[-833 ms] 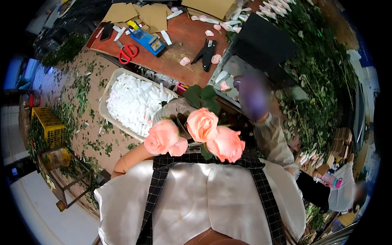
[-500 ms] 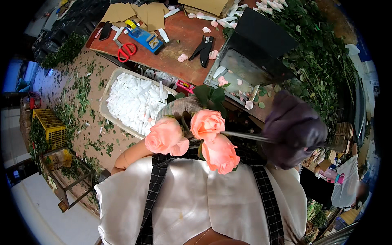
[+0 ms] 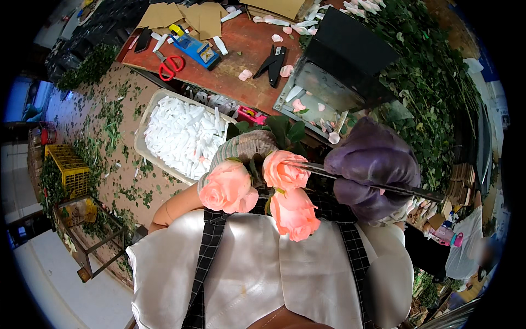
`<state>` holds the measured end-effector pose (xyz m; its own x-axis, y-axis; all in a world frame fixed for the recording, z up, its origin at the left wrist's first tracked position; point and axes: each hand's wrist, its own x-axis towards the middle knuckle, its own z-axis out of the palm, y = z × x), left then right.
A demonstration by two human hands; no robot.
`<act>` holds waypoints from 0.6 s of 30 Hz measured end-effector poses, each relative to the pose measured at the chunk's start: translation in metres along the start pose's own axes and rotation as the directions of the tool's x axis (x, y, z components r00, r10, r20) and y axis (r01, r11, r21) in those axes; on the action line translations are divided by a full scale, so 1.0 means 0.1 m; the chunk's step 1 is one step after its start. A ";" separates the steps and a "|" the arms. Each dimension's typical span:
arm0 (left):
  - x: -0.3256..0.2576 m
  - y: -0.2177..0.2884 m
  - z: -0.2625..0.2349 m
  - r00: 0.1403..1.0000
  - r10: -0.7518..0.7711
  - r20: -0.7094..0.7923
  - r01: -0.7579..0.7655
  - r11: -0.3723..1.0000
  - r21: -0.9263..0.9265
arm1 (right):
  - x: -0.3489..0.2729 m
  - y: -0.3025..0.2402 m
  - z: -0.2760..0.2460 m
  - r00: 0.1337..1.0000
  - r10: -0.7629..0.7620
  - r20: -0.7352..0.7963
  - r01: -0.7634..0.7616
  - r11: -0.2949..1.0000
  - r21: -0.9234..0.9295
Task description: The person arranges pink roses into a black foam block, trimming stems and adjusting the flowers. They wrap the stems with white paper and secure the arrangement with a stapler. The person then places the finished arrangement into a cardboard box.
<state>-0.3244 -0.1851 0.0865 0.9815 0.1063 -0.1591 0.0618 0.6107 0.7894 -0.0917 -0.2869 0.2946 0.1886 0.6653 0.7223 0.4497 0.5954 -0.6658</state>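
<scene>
My left hand point(image 3: 244, 147), in a grey striped glove, is closed behind several pink rose blooms, around stems mostly hidden from view. One rose point(image 3: 227, 187) sits at the left, a second rose point(image 3: 284, 171) at the upper right, and a third rose point(image 3: 295, 213) hangs lowest, against my chest. Green leaves point(image 3: 285, 130) stick out beyond the glove. In a purple rubber glove, my right hand point(image 3: 378, 164) grips long metal tweezers point(image 3: 413, 191). Their tips reach the upper right rose's petals.
A tub of white slips point(image 3: 181, 134) stands left of the roses. On the red table point(image 3: 235, 60) lie red scissors point(image 3: 171, 67), a blue tape dispenser point(image 3: 196, 50) and a black hand punch point(image 3: 272, 66). A black-lidded metal box point(image 3: 350, 60) and heaped foliage point(image 3: 433, 71) are at the right.
My right hand has moved left and turned, bringing the tweezer tips from beside the roses onto the upper right bloom. The roses have shifted slightly right and down.
</scene>
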 end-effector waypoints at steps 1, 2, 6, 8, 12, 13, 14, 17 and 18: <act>-0.01 0.00 0.00 1.000 -0.005 0.003 0.005 1.000 0.004 | 0.00 0.02 0.00 1.000 -0.010 0.012 0.010 1.000 -0.006; -0.02 -0.01 0.01 1.000 -0.003 0.006 0.003 1.000 0.007 | 0.01 0.03 0.00 0.999 -0.021 0.035 0.021 1.000 0.006; -0.05 -0.02 0.00 1.000 -0.014 0.009 0.014 1.000 0.007 | 0.05 0.08 -0.04 0.990 -0.057 0.129 0.050 0.997 0.052; -0.06 -0.02 -0.02 1.000 -0.018 0.013 0.018 1.000 0.009 | 0.06 0.09 -0.05 0.983 -0.077 0.165 0.066 0.995 0.068; -0.07 -0.03 -0.05 1.000 -0.027 0.008 0.027 1.000 0.007 | 0.09 0.13 -0.06 0.972 -0.110 0.210 0.092 0.991 0.094; -0.07 -0.04 -0.05 1.000 -0.031 0.004 0.031 1.000 0.006 | 0.10 0.14 -0.06 0.969 -0.116 0.219 0.096 0.990 0.103; -0.08 -0.04 -0.06 1.000 -0.029 0.006 0.029 1.000 0.005 | 0.11 0.15 -0.03 0.967 -0.122 0.225 0.100 0.989 0.104; -0.07 -0.05 -0.09 0.999 -0.032 -0.003 0.032 0.999 -0.003 | 0.16 0.17 -0.08 0.955 -0.162 0.248 0.153 0.987 0.053; -0.06 -0.06 -0.10 0.999 -0.033 -0.004 0.033 0.999 -0.006 | 0.17 0.18 -0.09 0.950 -0.178 0.256 0.177 0.984 0.025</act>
<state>-0.3326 -0.1816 0.0773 0.9783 0.0895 -0.1870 0.0926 0.6185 0.7803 -0.0723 -0.2693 0.2963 -0.1238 0.6414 0.7571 0.4538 0.7151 -0.5317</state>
